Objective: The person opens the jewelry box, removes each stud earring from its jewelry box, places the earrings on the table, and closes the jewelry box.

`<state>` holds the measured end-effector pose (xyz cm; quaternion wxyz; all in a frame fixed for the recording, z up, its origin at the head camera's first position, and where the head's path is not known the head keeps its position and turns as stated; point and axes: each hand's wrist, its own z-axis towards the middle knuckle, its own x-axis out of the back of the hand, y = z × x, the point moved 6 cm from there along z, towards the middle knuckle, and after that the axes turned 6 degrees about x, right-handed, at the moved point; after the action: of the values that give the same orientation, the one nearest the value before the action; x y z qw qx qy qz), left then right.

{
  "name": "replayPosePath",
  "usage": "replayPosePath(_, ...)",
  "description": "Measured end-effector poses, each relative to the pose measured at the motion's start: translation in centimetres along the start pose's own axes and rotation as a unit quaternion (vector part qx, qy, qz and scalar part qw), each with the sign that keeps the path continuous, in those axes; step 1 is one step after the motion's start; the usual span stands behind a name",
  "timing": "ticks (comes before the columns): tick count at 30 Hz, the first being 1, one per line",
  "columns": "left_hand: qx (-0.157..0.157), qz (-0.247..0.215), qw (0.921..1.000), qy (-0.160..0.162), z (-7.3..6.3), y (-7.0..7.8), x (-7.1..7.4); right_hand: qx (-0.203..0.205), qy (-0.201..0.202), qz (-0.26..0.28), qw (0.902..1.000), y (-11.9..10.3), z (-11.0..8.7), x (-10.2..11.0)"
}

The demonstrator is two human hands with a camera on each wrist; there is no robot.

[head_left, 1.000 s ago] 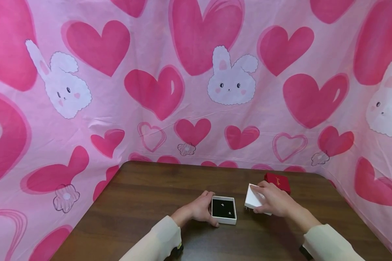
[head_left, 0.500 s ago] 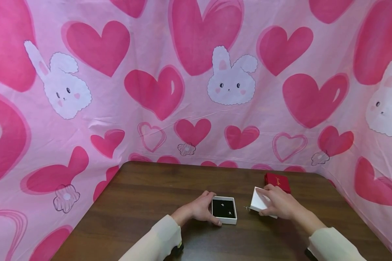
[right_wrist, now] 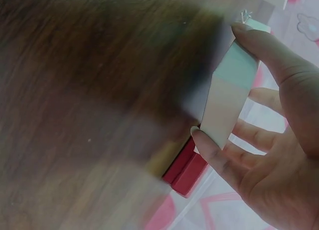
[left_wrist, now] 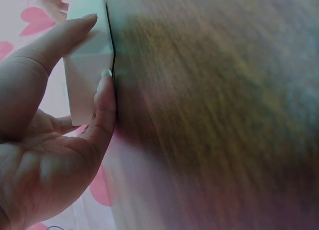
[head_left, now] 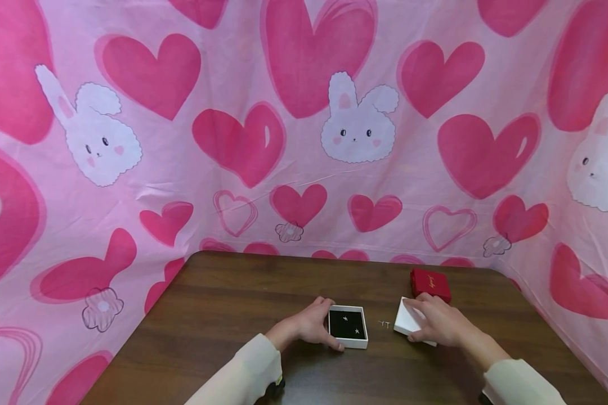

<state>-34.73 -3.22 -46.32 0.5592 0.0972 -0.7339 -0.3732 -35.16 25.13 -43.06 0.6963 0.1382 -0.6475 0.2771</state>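
Observation:
My left hand (head_left: 314, 323) grips the left side of an open white jewelry box (head_left: 352, 343) standing on the table. Two small silver star-like studs (head_left: 357, 331) sit on its black insert (head_left: 340, 331). In the left wrist view, thumb and fingers clasp the white box (left_wrist: 87, 80) around a corner. To the right, my right hand (head_left: 446, 325) holds a white box lid (head_left: 409, 319) by its sides, low over or on the table; I cannot tell which. Between box and lid lie small silver earrings (head_left: 384, 324), seen beyond my thumb in the right wrist view.
A red box (head_left: 430, 284) with gold lettering stands behind my right hand, close to the lid. The brown wooden table (head_left: 263, 287) ends at a pink cloth (head_left: 304, 169) with hearts and rabbits, hung around its back and sides.
My right hand has moved right and slightly nearer with the white lid, uncovering the silver earrings on the table. The left hand and its box have stayed almost still.

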Motion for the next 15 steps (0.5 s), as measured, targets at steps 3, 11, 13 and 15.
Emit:
replayPosePath(3, 0.003, 0.000, 1.0000, 0.001, 0.0, 0.0, 0.0, -0.008, -0.004, 0.006, 0.9999, 0.4, -0.1, -0.3)
replayPosePath(11, 0.006, 0.000, 1.0000, -0.007, 0.0, 0.1, 0.1, -0.042, -0.018, 0.025, 0.9986, 1.5, -0.3, -0.8)
replayPosePath(13, 0.008, -0.001, 0.9999, -0.009, 0.0, 0.1, 0.1, -0.047, -0.019, 0.029, 0.9983, 1.6, -0.4, -0.9)
replayPosePath(15, 0.009, -0.003, 0.9999, -0.009, 0.0, 0.0, 0.1, -0.050, -0.020, 0.031, 0.9981, 1.7, -0.4, -0.9)
